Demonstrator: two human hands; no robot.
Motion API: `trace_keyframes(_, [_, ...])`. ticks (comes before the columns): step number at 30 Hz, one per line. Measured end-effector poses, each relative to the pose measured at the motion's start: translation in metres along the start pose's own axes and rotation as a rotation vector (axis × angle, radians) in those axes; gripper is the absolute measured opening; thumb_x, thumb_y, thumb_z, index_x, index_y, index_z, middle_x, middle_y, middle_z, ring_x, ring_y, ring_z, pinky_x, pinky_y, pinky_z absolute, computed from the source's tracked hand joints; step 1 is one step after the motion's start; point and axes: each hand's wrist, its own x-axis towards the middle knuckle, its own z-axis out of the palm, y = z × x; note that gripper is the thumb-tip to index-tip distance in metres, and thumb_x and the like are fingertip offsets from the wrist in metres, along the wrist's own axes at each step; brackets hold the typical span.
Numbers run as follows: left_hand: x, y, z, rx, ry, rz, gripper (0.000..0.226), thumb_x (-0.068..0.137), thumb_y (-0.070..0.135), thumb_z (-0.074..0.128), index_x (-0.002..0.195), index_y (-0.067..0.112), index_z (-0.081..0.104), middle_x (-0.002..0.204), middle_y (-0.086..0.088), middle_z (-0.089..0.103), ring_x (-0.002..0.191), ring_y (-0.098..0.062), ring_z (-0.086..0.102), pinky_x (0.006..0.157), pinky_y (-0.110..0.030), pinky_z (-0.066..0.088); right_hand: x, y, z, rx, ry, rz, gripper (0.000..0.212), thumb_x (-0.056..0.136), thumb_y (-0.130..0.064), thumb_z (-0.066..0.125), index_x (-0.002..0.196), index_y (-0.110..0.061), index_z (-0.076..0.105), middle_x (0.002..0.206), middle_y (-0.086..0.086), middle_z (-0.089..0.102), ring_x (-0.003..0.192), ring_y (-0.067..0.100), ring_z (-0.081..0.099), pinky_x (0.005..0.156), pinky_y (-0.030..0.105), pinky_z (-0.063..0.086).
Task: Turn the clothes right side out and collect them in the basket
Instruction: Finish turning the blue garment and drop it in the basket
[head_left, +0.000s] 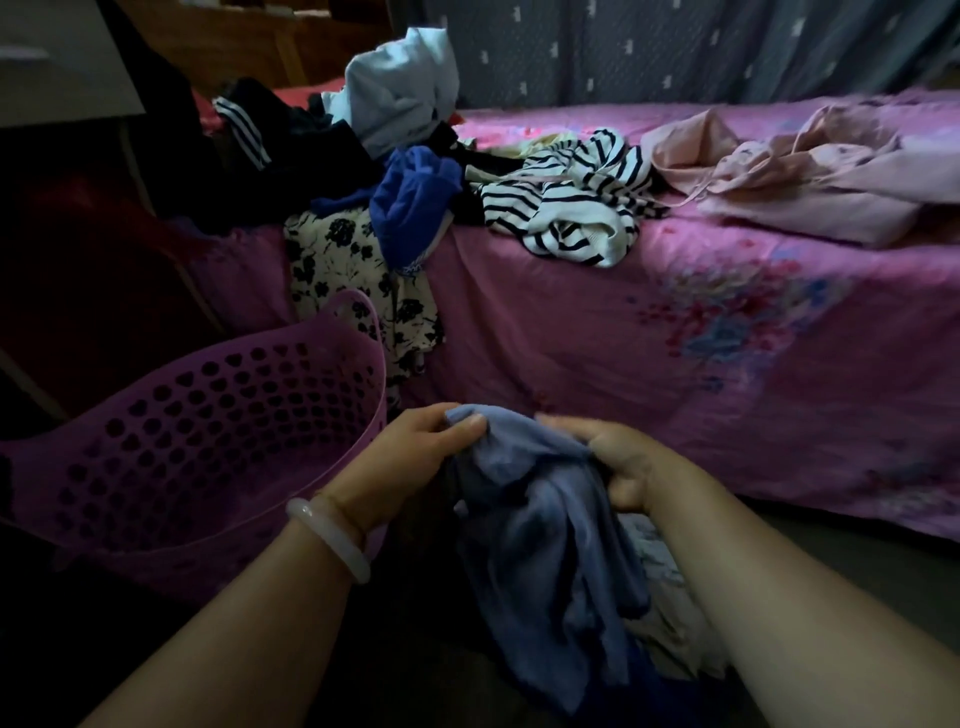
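A grey-blue garment (545, 525) hangs crumpled between my hands, low in the middle of the view. My left hand (410, 457) pinches its top edge, thumb on the cloth. My right hand (618, 462) grips the fabric from the other side. A purple perforated basket (171, 436) stands to the left of my left hand, and no clothes show inside it. On the bed lie more clothes: a black-and-white striped top (571, 202), a bright blue piece (415, 202), a floral black-and-cream piece (343, 270) hanging over the edge, and a pale pink garment (810, 171).
The bed with a pink flowered sheet (675, 353) fills the right and middle. A heap of dark and white clothes (374, 98) sits at its far left end. A patterned curtain (675, 47) hangs behind. More pale cloth (665, 597) lies under the held garment.
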Motion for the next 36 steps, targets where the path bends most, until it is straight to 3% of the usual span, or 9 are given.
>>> trace_keyframes(4, [0.001,0.020,0.014,-0.106,0.081,-0.087,0.021,0.094,0.029,0.056,0.094,0.016,0.073,0.091,-0.006,0.076,0.091,-0.022,0.071,0.084,-0.035,0.056,-0.007,0.000,-0.005,-0.473,0.218,-0.134,0.029,0.084,-0.037,0.067,0.110,-0.025,0.068,0.102,0.001,0.069,0.089,0.014,0.062,0.072,0.031,0.047])
trace_keyframes(7, [0.002,0.029,0.027,-0.117,0.007,-0.108,0.025,0.095,0.027,0.055,0.099,0.009,0.072,0.095,-0.012,0.075,0.092,-0.025,0.071,0.085,-0.036,0.056,-0.019,-0.011,0.003,-0.364,-0.028,-0.283,0.048,0.075,-0.047,0.073,0.118,-0.028,0.064,0.120,0.002,0.067,0.113,0.019,0.061,0.093,0.035,0.047])
trace_keyframes(10, [0.002,0.036,0.038,-0.198,0.041,-0.135,0.028,0.095,0.028,0.055,0.097,0.004,0.072,0.088,-0.015,0.075,0.080,-0.024,0.072,0.069,-0.031,0.059,-0.033,-0.021,0.018,-0.525,-0.197,-0.406,0.061,0.077,-0.020,0.079,0.132,-0.025,0.053,0.124,-0.002,0.064,0.115,0.010,0.061,0.095,0.026,0.050])
trace_keyframes(12, [0.002,0.041,0.038,-0.261,0.030,-0.149,0.027,0.092,0.028,0.060,0.093,0.004,0.071,0.083,-0.015,0.074,0.071,-0.022,0.072,0.061,-0.028,0.058,-0.031,-0.024,0.025,-0.677,-0.074,-0.492,0.059,0.073,-0.010,0.080,0.125,-0.024,0.056,0.112,-0.008,0.067,0.101,0.000,0.064,0.080,0.014,0.051])
trace_keyframes(16, [0.001,0.041,0.022,0.209,-0.089,-0.091,0.034,0.072,0.019,0.081,0.101,0.010,0.066,0.085,-0.002,0.071,0.076,-0.011,0.068,0.060,-0.015,0.052,-0.025,-0.025,0.022,-0.514,0.194,-0.600,0.027,0.072,-0.005,0.077,0.097,-0.007,0.066,0.085,0.008,0.071,0.076,0.016,0.067,0.067,0.032,0.055])
trace_keyframes(18, [0.001,0.036,0.018,0.414,-0.040,-0.079,0.027,0.070,0.014,0.081,0.092,0.012,0.066,0.080,0.002,0.067,0.071,-0.008,0.063,0.058,-0.015,0.051,-0.026,-0.029,0.019,-0.461,0.242,-0.656,0.024,0.072,-0.003,0.078,0.093,-0.003,0.066,0.080,0.009,0.071,0.070,0.013,0.067,0.064,0.028,0.055])
trace_keyframes(23, [0.004,0.036,0.000,0.062,0.137,0.009,0.009,0.080,0.007,0.070,0.088,0.004,0.068,0.077,-0.006,0.066,0.071,-0.014,0.060,0.065,-0.025,0.046,-0.034,-0.044,0.014,-0.495,0.336,-0.764,0.029,0.071,-0.014,0.082,0.089,0.003,0.066,0.075,0.005,0.066,0.064,0.008,0.059,0.057,0.021,0.048])
trace_keyframes(27, [0.001,0.047,-0.003,0.080,0.223,0.203,0.004,0.089,0.010,0.062,0.084,0.011,0.061,0.053,0.013,0.051,0.048,0.000,0.043,0.048,-0.014,0.034,-0.044,-0.045,0.017,-0.426,0.255,-0.684,0.034,0.075,-0.019,0.079,0.093,0.008,0.067,0.083,0.010,0.071,0.073,0.013,0.065,0.064,0.023,0.052])
trace_keyframes(36, [0.006,0.042,-0.007,0.256,0.441,0.441,0.004,0.087,0.023,0.065,0.088,0.019,0.066,0.073,0.001,0.061,0.064,-0.009,0.053,0.058,-0.026,0.043,-0.063,-0.066,0.039,0.086,-0.046,-0.679,0.047,0.075,-0.023,0.067,0.113,0.004,0.063,0.098,0.015,0.072,0.089,0.024,0.069,0.080,0.031,0.056])
